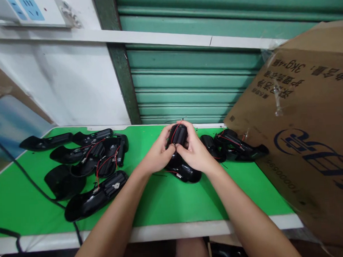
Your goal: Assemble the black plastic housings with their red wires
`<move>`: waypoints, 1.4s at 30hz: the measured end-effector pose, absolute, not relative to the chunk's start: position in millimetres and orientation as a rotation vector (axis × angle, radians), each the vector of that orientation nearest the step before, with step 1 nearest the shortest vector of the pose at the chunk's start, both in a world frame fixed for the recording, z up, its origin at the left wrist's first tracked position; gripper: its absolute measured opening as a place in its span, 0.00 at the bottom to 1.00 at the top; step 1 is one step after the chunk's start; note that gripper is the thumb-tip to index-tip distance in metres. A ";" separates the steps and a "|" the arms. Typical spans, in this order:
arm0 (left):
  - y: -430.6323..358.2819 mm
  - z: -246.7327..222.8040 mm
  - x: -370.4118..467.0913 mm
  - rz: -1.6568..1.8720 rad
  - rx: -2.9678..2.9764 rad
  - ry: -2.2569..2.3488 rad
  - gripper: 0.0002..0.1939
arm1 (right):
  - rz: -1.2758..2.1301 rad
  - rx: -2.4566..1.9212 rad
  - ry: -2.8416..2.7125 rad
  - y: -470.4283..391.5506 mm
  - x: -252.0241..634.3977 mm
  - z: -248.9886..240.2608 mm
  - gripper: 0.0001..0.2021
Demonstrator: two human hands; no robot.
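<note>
Closed snugly, left hand (160, 151) and right hand (197, 150) clasp the black plastic housing (181, 136) over the middle of the green tabletop (177, 204), and careful now, a thumb sliding across that red wire (177, 128) could snag it and strain its connection.

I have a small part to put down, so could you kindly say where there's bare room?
Bare green tabletop lies between the forearms, nearer the white front edge, and between the right forearm and the brown cardboard box. It's crowded at left with curved black plastic shells, and between the right hand and the box with more black shells.
</note>
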State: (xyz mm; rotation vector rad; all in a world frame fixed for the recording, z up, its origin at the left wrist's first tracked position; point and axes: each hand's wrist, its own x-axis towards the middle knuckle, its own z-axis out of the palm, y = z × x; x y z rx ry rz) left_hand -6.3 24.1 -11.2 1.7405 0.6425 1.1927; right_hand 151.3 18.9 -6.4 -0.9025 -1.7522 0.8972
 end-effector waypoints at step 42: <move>54.0 -17.2 -36.1 1.351 1.218 1.525 0.28 | 0.753 -1.040 -1.472 41.8 169.9 -5.1 0.23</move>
